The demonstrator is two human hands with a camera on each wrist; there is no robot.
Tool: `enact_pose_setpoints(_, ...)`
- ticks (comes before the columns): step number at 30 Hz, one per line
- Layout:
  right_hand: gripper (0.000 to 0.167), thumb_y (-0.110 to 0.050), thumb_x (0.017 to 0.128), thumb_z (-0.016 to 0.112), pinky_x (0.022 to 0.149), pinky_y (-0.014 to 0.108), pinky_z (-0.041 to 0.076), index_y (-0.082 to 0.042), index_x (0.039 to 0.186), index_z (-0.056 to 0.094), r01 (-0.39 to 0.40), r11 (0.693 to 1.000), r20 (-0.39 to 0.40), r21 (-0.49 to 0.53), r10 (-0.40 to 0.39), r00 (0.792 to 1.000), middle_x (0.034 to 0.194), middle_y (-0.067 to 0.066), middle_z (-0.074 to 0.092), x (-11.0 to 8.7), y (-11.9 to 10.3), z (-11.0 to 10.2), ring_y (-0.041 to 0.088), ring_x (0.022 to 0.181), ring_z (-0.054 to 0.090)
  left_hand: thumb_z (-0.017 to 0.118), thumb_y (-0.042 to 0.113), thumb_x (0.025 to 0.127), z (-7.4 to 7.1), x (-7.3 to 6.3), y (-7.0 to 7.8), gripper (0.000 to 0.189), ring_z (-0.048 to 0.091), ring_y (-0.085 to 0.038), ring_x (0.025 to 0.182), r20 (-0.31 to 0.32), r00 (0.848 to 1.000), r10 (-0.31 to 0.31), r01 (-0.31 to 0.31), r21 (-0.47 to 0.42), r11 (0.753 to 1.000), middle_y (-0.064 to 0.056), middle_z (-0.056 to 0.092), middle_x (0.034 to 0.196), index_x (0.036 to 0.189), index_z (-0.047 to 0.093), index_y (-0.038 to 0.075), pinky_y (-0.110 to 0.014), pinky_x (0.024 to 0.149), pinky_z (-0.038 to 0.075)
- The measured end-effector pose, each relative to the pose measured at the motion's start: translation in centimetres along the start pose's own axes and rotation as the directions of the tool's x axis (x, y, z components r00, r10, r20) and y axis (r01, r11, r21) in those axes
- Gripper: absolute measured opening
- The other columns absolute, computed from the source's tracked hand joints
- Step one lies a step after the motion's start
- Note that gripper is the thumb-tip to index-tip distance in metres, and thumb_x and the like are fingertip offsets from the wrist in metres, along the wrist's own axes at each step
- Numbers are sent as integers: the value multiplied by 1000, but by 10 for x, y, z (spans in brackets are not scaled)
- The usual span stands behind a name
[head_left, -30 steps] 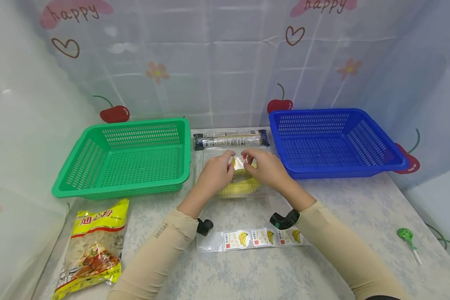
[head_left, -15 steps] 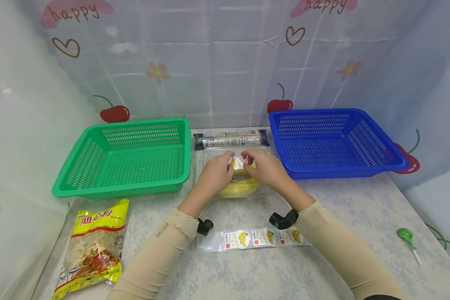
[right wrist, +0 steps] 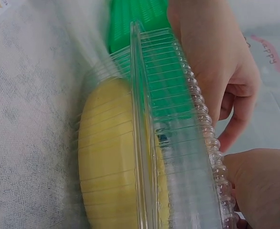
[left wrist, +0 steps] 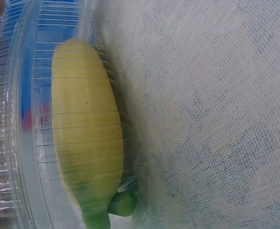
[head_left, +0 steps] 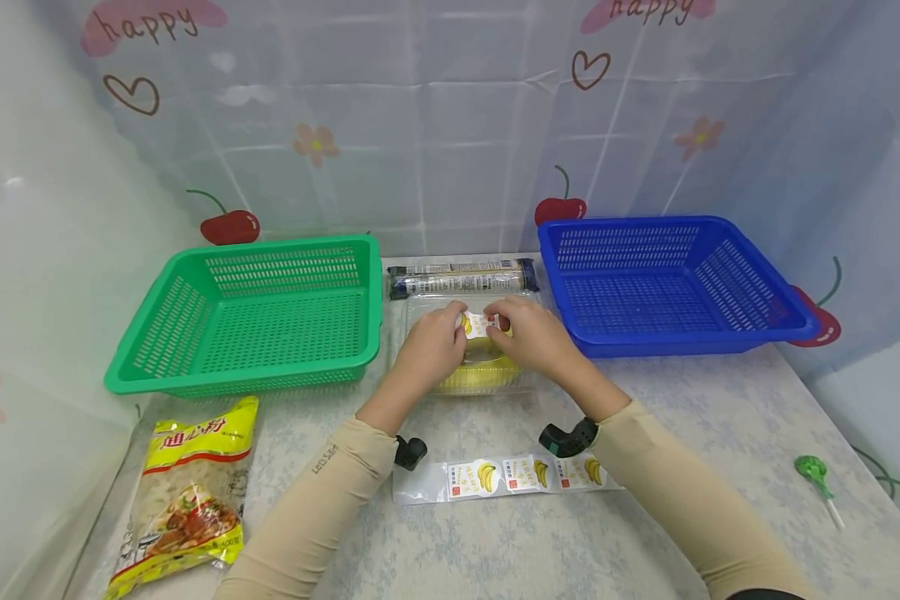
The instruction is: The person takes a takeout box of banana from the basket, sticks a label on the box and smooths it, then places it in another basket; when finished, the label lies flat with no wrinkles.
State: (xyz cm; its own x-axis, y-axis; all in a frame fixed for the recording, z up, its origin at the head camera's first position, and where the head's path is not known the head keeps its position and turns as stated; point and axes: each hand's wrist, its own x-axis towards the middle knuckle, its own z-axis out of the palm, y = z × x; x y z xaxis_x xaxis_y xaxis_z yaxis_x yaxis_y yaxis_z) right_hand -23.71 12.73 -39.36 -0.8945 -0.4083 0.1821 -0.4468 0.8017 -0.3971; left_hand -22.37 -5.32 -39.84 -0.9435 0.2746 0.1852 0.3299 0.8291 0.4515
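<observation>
Table (head_left: 450, 554) layout: box (head_left: 483, 357) mid-width, toward far edge.
Fruit (left wrist: 86, 124) inside box; packet (head_left: 462, 281) behind (it lies along the far edge). Left basket (head_left: 285, 333): far left corner, bag (head_left: 187, 500) before it along left edge. Right basket (head_left: 630, 300): far right corner, lollipop (head_left: 812, 469) before it, near right edge. Label strip (head_left: 525, 477) lies before box, apart from it.

"happy" x2 on backdrop (head_left: 420, 150), upper L & R; also seen in R wrist cam. Pasta bag (head_left: 187, 500): 通心粉 up top. L sleeve (head_left: 292, 517): "Let's", rest unclear. Print on sticker strip (head_left: 527, 475), held sticker (head_left: 477, 325), dark-ended pkg (head_left: 461, 278): too sm. to read.
</observation>
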Motion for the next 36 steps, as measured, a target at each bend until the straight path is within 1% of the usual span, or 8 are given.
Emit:
enact_pose_setpoints(4, 23, -22, 96, 64, 62, 31, 40, -10, 115, 70, 3, 1000, 6, -5, -3, 1000, 83, 3, 57, 1, 0, 0, 19, 72, 50, 53, 10, 99, 1, 0, -1, 34, 62, -21, 79, 3, 1000, -1, 1, -2, 1000, -14, 71, 113, 132, 58, 4, -36, 71, 53)
enact_pose_setpoints(10, 24, -23, 97, 63, 60, 30, 39, -10, 116, 70, -5, 1000, 18, 1, 5, 1000, 81, 3, 57, 1, -1, 0, 18, 70, 49, 53, 10, 98, 0, 0, 0, 34, 61, -21, 79, -6, 1000, -8, 8, -20, 1000, -15, 70, 116, 131, 58, 4, -36, 72, 53)
enact_pose_setpoints(15, 25, -23, 98, 62, 58, 29, 38, -10, 118, 70, -7, 1000, 37, -8, 8, 999, 81, 3, 57, 1, -2, -2, 18, 69, 48, 53, 10, 98, 1, -1, 0, 29, 64, -22, 80, -24, 1000, 2, -1, 9, 1000, -14, 71, 109, 125, 62, 2, -37, 72, 54)
enact_pose_setpoints(18, 25, -21, 98, 61, 58, 29, 38, -9, 118, 70, -7, 1000, 51, -5, 8, 999, 81, 4, 57, 1, -1, -4, 18, 68, 48, 54, 10, 98, 1, -2, 0, 24, 68, -26, 88, -47, 999, 7, -6, 31, 1000, -14, 72, 104, 117, 66, 0, -40, 77, 56)
enact_pose_setpoints(21, 24, -20, 98, 62, 58, 30, 37, -8, 117, 71, -17, 1000, 68, 9, 16, 998, 80, 4, 56, 0, -2, -7, 19, 68, 47, 56, 11, 96, 1, -3, -1, 22, 69, -29, 94, -76, 997, -3, 6, 40, 999, -14, 72, 103, 112, 68, 1, -41, 80, 57)
enact_pose_setpoints(28, 22, -19, 97, 63, 57, 30, 36, -8, 115, 72, -10, 1000, 53, 8, 10, 999, 77, 4, 55, -1, 1, -8, 18, 66, 46, 60, 14, 97, 0, -7, -3, 18, 68, -27, 88, -133, 991, -16, 24, 56, 998, -10, 72, 94, 103, 75, 6, -40, 77, 56)
enact_pose_setpoints(33, 23, -19, 97, 64, 56, 29, 36, -7, 114, 73, -11, 1000, 52, 0, 11, 999, 76, 4, 54, -2, 1, -7, 18, 65, 46, 63, 16, 97, 0, -8, -3, 18, 69, -27, 89, -132, 991, -27, 34, 51, 998, -9, 75, 95, 100, 78, 7, -40, 79, 57)
enact_pose_setpoints(36, 23, -18, 96, 65, 55, 29, 35, -7, 115, 72, -6, 1000, 51, -1, 6, 999, 75, 4, 53, -3, 2, -6, 18, 65, 45, 63, 17, 96, -1, -10, -4, 19, 69, -27, 94, -125, 991, -42, 47, 42, 998, -9, 76, 98, 102, 78, 7, -41, 82, 56)
